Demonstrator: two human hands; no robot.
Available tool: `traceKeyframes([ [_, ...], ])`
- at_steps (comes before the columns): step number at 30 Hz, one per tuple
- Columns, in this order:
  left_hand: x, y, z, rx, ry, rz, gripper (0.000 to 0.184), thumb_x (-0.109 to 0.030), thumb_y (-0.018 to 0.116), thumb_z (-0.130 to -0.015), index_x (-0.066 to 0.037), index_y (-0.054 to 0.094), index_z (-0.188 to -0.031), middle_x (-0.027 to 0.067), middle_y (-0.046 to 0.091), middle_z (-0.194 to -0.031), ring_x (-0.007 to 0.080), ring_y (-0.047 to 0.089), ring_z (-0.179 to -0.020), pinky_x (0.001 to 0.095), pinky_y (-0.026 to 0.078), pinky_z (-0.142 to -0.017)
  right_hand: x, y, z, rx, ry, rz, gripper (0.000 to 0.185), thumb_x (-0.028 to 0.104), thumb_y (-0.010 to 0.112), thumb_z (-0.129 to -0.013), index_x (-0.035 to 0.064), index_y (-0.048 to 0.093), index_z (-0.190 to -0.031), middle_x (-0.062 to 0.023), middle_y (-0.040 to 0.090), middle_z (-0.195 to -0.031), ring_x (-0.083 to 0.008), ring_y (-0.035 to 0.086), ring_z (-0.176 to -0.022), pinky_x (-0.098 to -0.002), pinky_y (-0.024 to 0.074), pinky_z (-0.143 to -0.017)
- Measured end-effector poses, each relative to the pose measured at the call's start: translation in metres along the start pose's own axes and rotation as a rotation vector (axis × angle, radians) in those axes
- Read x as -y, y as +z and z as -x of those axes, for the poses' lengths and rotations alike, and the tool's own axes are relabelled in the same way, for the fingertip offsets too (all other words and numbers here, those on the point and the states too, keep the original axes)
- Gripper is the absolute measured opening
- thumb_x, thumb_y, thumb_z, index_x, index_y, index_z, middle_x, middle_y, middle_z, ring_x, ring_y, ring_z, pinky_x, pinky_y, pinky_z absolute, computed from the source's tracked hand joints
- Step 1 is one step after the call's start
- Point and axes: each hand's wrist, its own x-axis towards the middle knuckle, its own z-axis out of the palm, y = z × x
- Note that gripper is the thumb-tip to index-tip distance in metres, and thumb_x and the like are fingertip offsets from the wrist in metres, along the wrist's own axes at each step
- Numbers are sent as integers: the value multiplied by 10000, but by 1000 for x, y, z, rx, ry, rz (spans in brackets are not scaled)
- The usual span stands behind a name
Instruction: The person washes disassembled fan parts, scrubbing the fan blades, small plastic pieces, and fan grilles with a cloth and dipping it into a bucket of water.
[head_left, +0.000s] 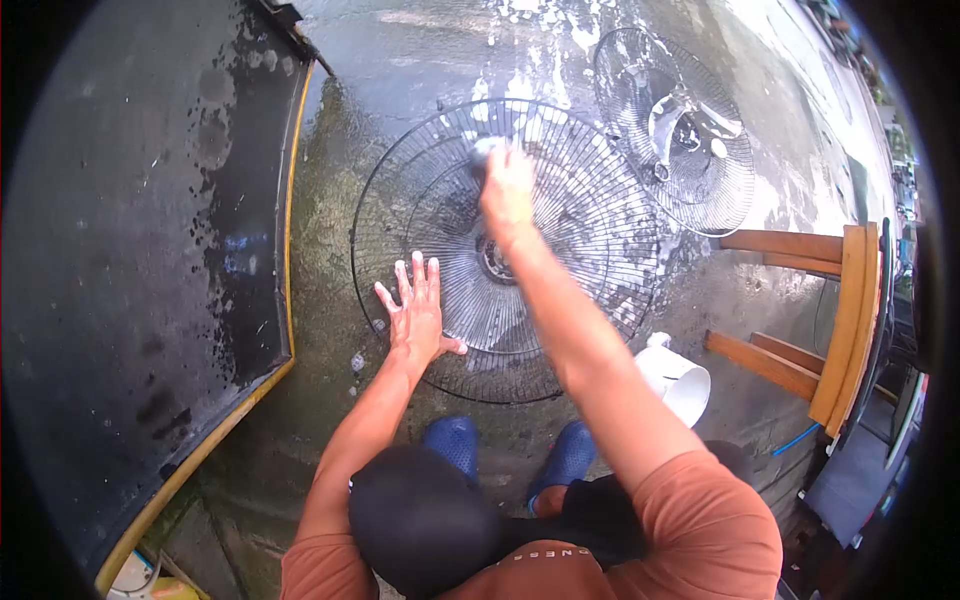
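The round black wire fan grille lies flat, suds-streaked; the left hand presses it, fingers spread; the right hand clamps a blurred dark scrubber.

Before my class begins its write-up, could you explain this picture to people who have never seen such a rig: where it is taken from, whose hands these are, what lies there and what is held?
There is no machine here: a person works with two bare hands. The single picture comes from a camera on their head, looking down. On the wet ground lies a large round wire grille. The left hand is spread on its near-left part, while the right hand seems to hold a small greyish thing, too blurred to name, over its far part. Beyond, to the right, is a second grille; nearer is a white container.
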Motion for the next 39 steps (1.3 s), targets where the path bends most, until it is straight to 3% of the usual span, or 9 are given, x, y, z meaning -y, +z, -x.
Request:
traceKeyframes([
  [7, -4, -9, 4, 18, -18, -2, 1583, -634, 916, -472, -11, 30, -1627, 222, -10, -1704, 465, 36, -1559, 743, 111, -1185, 49, 19, 61, 424, -307, -304, 282, 95, 572, -875, 19, 619, -1143, -225, 592, -1100, -382, 590, -1055, -463, 513, -921],
  [8, -2, -7, 3, 15, -13, 20, 1587, -624, 924, -474, -12, 20, -1627, 219, -9, -1705, 461, 36, -1560, 745, 103, -1184, 45, 12, 42, 357, -353, -281, 273, 37, 551, -849, 9, 618, -1112, -216, 614, -1019, -379, 604, -1002, -462, 515, -880],
  [11, 0, -1, 1, 9, 6, 31, 1634, -612, 948, -444, 16, -1, -1616, 260, -45, -1691, 512, 14, -1544, 769, 75, -1165, 26, -16, -20, -145, 46, -251, 240, -26, 555, -809, 24, 608, -1037, -212, 609, -1017, -388, 587, -991, -464, 486, -892],
  [12, 1, 1, 4, 21, 2, 23, 1634, -617, 945, -445, 16, -2, -1616, 261, -45, -1691, 513, 11, -1543, 769, 77, -1165, 8, 13, -20, -110, 191, -180, 230, 7, 552, -843, 30, 605, -1066, -223, 593, -1076, -403, 563, -1025, -479, 462, -926],
  [15, -2, -3, -2, 13, 9, 10, 1630, -627, 940, -451, 15, -3, -1616, 264, -46, -1689, 515, 2, -1542, 771, 85, -1164, 15, 37, -10, -54, 68, -157, 381, -58, 495, -791, 27, 590, -1149, -246, 558, -1102, -433, 536, -1033, -505, 452, -894],
  [24, 0, -2, 8, -49, 37, 97, 1609, -593, 954, -467, 18, 3, -1612, 266, -41, -1687, 511, -11, -1544, 768, 88, -1166, 96, 3, 50, 749, -183, -478, 295, 63, 534, -902, 43, 606, -1188, -246, 565, -1210, -424, 542, -1114, -484, 485, -1002],
  [27, 1, 8, 3, -58, 42, 58, 1621, -584, 959, -463, 21, -10, -1612, 277, -31, -1685, 513, -2, -1543, 752, 77, -1177, 80, -1, 2, 207, -67, -350, 364, -66, 612, -740, -10, 585, -1098, -255, 559, -1107, -436, 542, -1076, -503, 471, -971],
  [31, -1, 3, 4, -30, 31, 42, 1632, -621, 941, -464, 32, -17, -1611, 287, -24, -1683, 520, 0, -1541, 739, 76, -1184, 35, 13, -34, -88, 111, -209, 367, -43, 536, -817, 13, 579, -1178, -240, 577, -1120, -422, 541, -1043, -519, 448, -911],
  [39, -3, -7, 4, 26, 29, 41, 1585, -586, 953, -482, 29, 28, -1612, 270, 8, -1687, 502, -6, -1546, 729, 77, -1195, 83, 8, 85, 509, -132, -429, 359, 67, 592, -874, 21, 605, -1230, -272, 586, -1155, -448, 549, -1127, -496, 482, -989],
])
